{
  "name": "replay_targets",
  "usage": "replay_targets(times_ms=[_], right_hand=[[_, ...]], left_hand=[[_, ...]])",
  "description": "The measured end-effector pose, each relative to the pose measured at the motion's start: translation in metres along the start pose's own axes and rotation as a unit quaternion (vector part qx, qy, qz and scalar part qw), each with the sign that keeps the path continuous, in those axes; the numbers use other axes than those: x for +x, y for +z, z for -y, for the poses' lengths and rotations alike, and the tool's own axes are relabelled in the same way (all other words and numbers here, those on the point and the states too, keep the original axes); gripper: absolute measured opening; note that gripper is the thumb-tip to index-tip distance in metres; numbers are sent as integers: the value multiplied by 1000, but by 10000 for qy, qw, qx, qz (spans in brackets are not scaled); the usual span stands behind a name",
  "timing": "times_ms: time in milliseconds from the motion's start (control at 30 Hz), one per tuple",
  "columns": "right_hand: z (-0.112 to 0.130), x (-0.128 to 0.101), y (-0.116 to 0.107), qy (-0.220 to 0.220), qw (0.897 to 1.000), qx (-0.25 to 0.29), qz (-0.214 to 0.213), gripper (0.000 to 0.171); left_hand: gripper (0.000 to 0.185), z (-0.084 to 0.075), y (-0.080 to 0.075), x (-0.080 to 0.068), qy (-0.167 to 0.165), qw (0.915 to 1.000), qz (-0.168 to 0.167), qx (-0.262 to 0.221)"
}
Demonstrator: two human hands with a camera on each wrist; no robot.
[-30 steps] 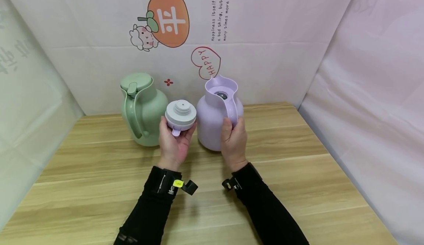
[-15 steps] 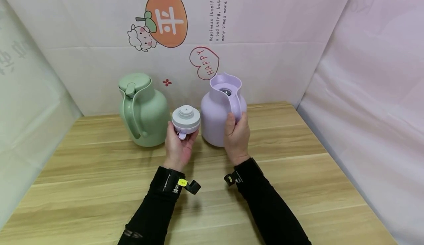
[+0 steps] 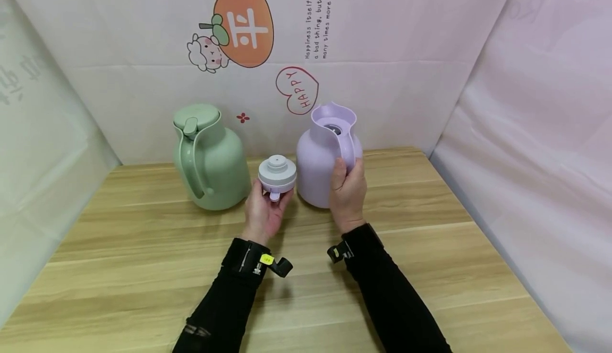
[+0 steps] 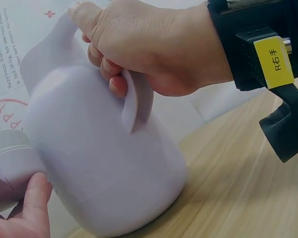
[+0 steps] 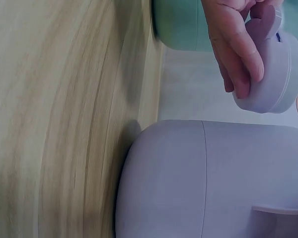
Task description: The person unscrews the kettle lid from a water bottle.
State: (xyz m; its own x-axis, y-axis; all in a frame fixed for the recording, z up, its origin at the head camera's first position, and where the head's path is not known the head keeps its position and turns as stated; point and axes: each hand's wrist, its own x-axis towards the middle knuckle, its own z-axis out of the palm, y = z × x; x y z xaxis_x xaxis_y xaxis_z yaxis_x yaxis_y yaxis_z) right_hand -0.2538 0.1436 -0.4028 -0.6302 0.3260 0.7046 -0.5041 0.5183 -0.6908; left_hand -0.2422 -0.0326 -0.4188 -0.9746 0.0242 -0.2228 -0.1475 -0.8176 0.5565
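Note:
My left hand (image 3: 265,212) holds a lilac and grey jug lid (image 3: 277,175) from below, its stepped stopper side facing up and its small lever (image 3: 274,196) pointing toward me. In the right wrist view, the fingers (image 5: 243,59) of that hand curl against the lid's lilac side. Just right of it stands a lilac vacuum jug (image 3: 315,167) with its mouth (image 3: 333,128) uncovered. My right hand (image 3: 349,194) grips the jug's handle (image 4: 139,101), thumb up along it, as the left wrist view shows. The lid is beside the jug's body, below its mouth.
A green vacuum jug (image 3: 217,162) with its lid on stands left of my left hand, handle toward me. Behind both jugs hangs a printed white cloth (image 3: 392,93) along the back edge of the wooden table (image 3: 296,310). Cloth also lines both sides.
The lilac jug has shifted to the right and slightly back with my right hand on its handle. My left hand has carried the lid to the right and a little lower in view.

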Motion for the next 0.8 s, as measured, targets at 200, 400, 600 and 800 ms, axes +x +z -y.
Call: replay_targets(times_ms=[200, 400, 600, 800], right_hand=[[-3, 4, -1, 73, 10000, -45, -16, 82], [-6, 7, -3, 111, 9998, -143, -103, 77], [-10, 11, -4, 186, 9994, -232, -151, 74], [-14, 15, -6, 256, 9994, -223, -97, 70]], left_hand=[[52, 2, -2, 2, -153, 9996, 223, -29], [54, 4, -5, 1, -254, 9973, 688, -1], [69, 9, -6, 1, 86, 9941, 1032, 320], [83, 13, -7, 6, 263, 9939, 937, 510]])
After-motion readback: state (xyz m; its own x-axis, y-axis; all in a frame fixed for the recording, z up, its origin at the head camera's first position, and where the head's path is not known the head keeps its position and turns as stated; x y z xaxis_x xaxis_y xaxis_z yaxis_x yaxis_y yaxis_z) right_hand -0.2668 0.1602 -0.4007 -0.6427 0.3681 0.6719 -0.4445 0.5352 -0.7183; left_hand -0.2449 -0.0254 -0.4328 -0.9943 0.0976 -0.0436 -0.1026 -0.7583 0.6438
